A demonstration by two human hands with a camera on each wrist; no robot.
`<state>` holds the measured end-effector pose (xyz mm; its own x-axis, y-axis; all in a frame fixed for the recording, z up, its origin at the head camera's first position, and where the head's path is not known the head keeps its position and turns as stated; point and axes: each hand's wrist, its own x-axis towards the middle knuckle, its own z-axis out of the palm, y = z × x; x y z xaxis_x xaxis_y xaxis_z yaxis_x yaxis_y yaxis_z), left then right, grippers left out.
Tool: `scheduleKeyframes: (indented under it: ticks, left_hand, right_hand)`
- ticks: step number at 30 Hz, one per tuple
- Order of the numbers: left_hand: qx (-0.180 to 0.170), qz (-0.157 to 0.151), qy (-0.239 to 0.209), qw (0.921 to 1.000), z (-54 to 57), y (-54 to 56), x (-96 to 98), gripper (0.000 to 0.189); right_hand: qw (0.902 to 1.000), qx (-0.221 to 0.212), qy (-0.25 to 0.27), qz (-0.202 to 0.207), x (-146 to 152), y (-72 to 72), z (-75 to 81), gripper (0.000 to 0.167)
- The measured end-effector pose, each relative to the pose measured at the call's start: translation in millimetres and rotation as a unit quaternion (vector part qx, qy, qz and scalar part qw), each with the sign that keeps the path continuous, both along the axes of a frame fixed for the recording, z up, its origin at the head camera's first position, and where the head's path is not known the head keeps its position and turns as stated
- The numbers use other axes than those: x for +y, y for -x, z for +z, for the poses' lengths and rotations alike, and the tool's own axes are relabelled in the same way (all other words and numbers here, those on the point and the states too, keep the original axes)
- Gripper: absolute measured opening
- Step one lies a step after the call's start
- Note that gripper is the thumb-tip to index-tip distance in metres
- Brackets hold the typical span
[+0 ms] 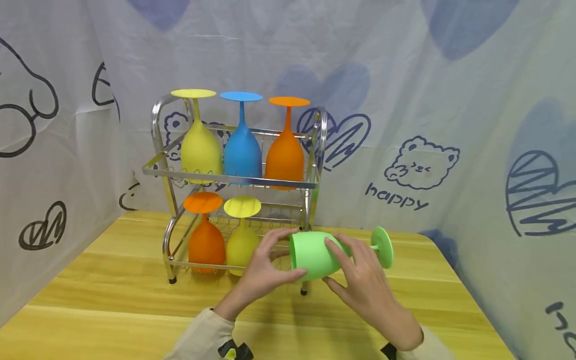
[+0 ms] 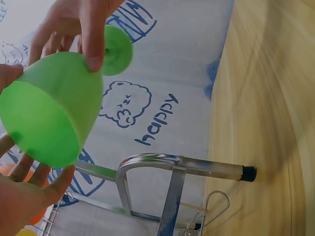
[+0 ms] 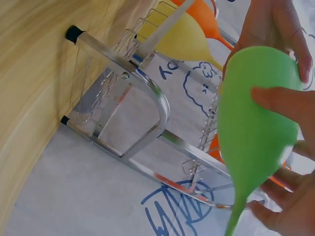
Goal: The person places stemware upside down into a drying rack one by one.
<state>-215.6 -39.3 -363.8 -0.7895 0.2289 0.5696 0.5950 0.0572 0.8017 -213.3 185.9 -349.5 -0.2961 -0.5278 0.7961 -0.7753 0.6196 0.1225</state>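
A light green goblet [image 1: 317, 255] is held on its side above the table, before the lower right of a metal rack. Its open mouth faces left and its round foot points right. My left hand [image 1: 265, 262] grips it at the rim, thumb on the near side. Around the bowl toward the stem, my right hand [image 1: 366, 280] holds with thumb and fingers. In the left wrist view the inside of the goblet [image 2: 44, 125] shows, with left fingertips along the rim. The right wrist view has the bowl [image 3: 258, 118] narrowing into the stem, the right thumb across it.
The two-tier chrome rack [image 1: 156, 125] stands on the wooden table [image 1: 112, 320]. Upside down on its upper tier are a yellow goblet [image 1: 201, 150], a blue one [image 1: 242, 150] and an orange one [image 1: 285, 157]. Below stand an orange goblet [image 1: 206, 245] and a yellow one [image 1: 242, 242].
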Motion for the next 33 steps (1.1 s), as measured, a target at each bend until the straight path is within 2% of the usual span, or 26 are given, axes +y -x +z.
scheduleKeyframes:
  ticks: [4, 6, 7, 9, 10, 11, 12, 13, 14, 15, 16, 17, 18, 21, 23, 25, 26, 31, 33]
  left_hand:
    - [-0.014, 0.005, -0.047, 0.9988, -1.1, -0.4, -2.6, 0.068]
    - [-0.033, -0.003, -0.078, 0.9964, -0.8, -0.8, -3.8, 0.068]
    - [-0.049, -0.010, -0.097, 0.9941, -0.3, -1.1, -4.3, 0.068]
    - [-0.077, -0.025, -0.134, 0.9876, 0.8, -1.8, -5.1, 0.070]
    - [-0.094, -0.031, -0.151, 0.9835, 1.3, -2.3, -5.3, 0.070]
    - [-0.109, -0.038, -0.166, 0.9794, 1.7, -2.7, -5.2, 0.070]
    - [-0.121, -0.042, -0.176, 0.9760, 2.0, -3.1, -4.9, 0.071]
    - [-0.131, -0.046, -0.183, 0.9733, 2.2, -3.7, -4.5, 0.071]
    - [-0.136, -0.048, -0.185, 0.9720, 2.1, -4.1, -4.0, 0.072]
    - [-0.140, -0.051, -0.187, 0.9709, 2.1, -4.6, -3.4, 0.072]
    - [-0.143, -0.054, -0.187, 0.9704, 2.0, -5.0, -2.6, 0.072]
    - [-0.143, -0.058, -0.187, 0.9702, 2.0, -5.3, -1.7, 0.073]
    - [-0.143, -0.061, -0.187, 0.9700, 2.1, -5.5, -0.8, 0.073]
    - [-0.137, -0.070, -0.188, 0.9700, 1.2, -5.5, 1.4, 0.073]
    - [-0.135, -0.073, -0.188, 0.9701, 0.1, -5.2, 2.4, 0.072]
    - [-0.135, -0.076, -0.183, 0.9707, -1.5, -5.0, 3.0, 0.072]
    - [-0.136, -0.081, -0.177, 0.9714, -2.3, -5.0, 2.9, 0.073]
    - [-0.147, -0.108, -0.139, 0.9734, -5.8, -4.3, 1.9, 0.076]
    - [-0.151, -0.116, -0.125, 0.9738, -6.1, -4.4, 1.4, 0.076]
  right_hand:
    - [0.9980, 0.020, 0.056, 0.022, -0.1, -6.4, -1.5, 0.052]
    - [0.9951, 0.021, 0.092, 0.030, -0.9, -8.0, -4.3, 0.045]
    - [0.9931, 0.010, 0.112, 0.033, -1.6, -9.0, -6.1, 0.048]
    - [0.9867, -0.041, 0.152, 0.038, -3.3, -12.2, -9.2, 0.047]
    - [0.9801, -0.090, 0.172, 0.039, -4.1, -14.1, -10.1, 0.046]
    - [0.9681, -0.153, 0.194, 0.044, -5.0, -16.0, -10.3, 0.045]
    - [0.9487, -0.223, 0.218, 0.052, -5.8, -17.9, -9.9, 0.045]
    - [0.9224, -0.294, 0.244, 0.057, -6.6, -19.7, -9.0, 0.047]
    - [0.8931, -0.356, 0.268, 0.062, -7.2, -21.0, -7.3, 0.050]
    - [0.8598, -0.413, 0.291, 0.072, -7.9, -21.7, -5.3, 0.052]
    - [0.8254, -0.461, 0.315, 0.083, -8.4, -21.7, -3.3, 0.052]
    - [0.7954, -0.494, 0.336, 0.102, -8.8, -21.2, -1.3, 0.053]
    - [0.7702, -0.517, 0.353, 0.123, -9.1, -20.5, 0.3, 0.054]
    - [0.7103, -0.556, 0.396, 0.174, -9.5, -18.9, 3.9, 0.054]
    - [0.6888, -0.560, 0.414, 0.199, -9.8, -17.8, 5.2, 0.055]
    - [0.6786, -0.559, 0.426, 0.213, -10.0, -17.2, 5.7, 0.055]
    - [0.6810, -0.553, 0.428, 0.217, -10.4, -16.9, 5.5, 0.056]
    - [0.7097, -0.521, 0.429, 0.203, -13.1, -16.3, 4.6, 0.059]
    - [0.7174, -0.514, 0.430, 0.189, -13.5, -16.4, 4.3, 0.059]
